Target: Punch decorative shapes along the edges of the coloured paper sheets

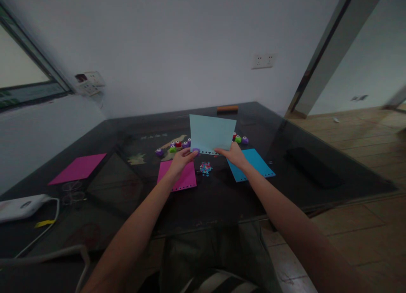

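Observation:
A pale blue sheet (212,133) with holes along its lower edge is held up above the table. My left hand (181,161) pinches its lower left corner, beside a small purple round piece (196,151). At the lower right, my right hand (234,154) grips the same sheet, thumb across the front. Below the sheet lies a small pile of pink, white and blue bits (206,168). A pink punched sheet (185,177) rests under my left forearm, and a blue punched sheet (253,164) lies to the right.
Colourful round pieces stand left (173,149) and right (238,139) of the held sheet. Further out are another pink sheet (79,168), a white device with a cable (23,207), a brown roll (227,109) at the back and a dark long object (312,167) at right.

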Available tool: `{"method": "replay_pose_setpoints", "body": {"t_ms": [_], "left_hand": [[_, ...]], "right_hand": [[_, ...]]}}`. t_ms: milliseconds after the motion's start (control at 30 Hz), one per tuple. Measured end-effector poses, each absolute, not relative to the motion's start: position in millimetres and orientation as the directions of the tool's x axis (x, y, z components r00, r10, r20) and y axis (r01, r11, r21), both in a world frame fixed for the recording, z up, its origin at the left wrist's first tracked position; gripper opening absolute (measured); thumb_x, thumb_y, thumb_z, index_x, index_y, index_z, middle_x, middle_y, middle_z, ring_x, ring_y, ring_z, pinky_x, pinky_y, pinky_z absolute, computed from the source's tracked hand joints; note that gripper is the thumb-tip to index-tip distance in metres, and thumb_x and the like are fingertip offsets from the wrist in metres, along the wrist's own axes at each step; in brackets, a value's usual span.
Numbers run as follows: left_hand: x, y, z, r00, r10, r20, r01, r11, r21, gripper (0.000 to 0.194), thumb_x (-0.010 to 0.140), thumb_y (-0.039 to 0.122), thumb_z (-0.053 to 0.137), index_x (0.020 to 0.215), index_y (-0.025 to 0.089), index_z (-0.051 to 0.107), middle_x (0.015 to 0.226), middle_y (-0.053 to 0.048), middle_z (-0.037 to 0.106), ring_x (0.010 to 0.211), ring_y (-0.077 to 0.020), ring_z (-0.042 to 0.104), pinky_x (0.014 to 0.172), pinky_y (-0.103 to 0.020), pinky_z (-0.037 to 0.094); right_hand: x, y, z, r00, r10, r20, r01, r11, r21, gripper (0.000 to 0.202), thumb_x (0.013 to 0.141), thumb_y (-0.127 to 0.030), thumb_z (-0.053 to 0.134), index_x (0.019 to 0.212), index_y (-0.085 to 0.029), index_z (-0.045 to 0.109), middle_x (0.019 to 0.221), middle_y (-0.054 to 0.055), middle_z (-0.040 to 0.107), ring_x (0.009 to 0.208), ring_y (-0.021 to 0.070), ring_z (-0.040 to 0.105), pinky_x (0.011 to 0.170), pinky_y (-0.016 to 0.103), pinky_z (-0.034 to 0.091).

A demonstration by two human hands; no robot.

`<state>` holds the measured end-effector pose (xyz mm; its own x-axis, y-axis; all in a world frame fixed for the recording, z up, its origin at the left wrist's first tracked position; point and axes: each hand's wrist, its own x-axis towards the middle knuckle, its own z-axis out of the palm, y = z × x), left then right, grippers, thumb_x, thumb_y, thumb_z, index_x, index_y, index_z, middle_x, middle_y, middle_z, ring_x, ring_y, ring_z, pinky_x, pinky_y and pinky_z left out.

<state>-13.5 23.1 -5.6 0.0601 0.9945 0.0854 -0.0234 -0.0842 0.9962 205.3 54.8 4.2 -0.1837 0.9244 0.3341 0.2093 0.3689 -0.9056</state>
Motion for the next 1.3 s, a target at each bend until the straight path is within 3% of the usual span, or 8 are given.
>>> {"method": "replay_pose_setpoints", "body": {"t_ms": [1033, 1300], "left_hand": [[-11.3, 20.9, -2.0, 0.052, 0.994, 0.094, -0.028, -0.093, 0.995, 0.026, 0.071, 0.033, 0.068, 0.093, 0.020, 0.067, 0.105, -0.009, 0.065, 0.094, -0.0213, 0.059, 0.078, -0.032, 0.044], [-11.0, 21.0, -0.4, 0.045, 0.993, 0.105, -0.012, -0.104, 0.994, 0.028, 0.069, 0.034, 0.069, 0.092, 0.019, 0.067, 0.103, -0.008, 0.066, 0.096, -0.0230, 0.059, 0.083, -0.035, 0.044]], "right_hand": [[206.3, 55.6, 3.4, -0.190, 0.913, 0.361, 0.235, 0.399, -0.886, 0.032, 0.068, -0.027, 0.068, 0.096, -0.013, 0.064, 0.094, 0.009, 0.069, 0.084, 0.0213, 0.065, 0.081, 0.037, 0.052], [205.8, 57.1, 0.6, -0.204, 0.916, 0.345, 0.169, 0.380, -0.910, 0.032, 0.067, -0.028, 0.069, 0.092, -0.010, 0.063, 0.090, 0.012, 0.069, 0.078, 0.0224, 0.066, 0.077, 0.038, 0.053]]}}
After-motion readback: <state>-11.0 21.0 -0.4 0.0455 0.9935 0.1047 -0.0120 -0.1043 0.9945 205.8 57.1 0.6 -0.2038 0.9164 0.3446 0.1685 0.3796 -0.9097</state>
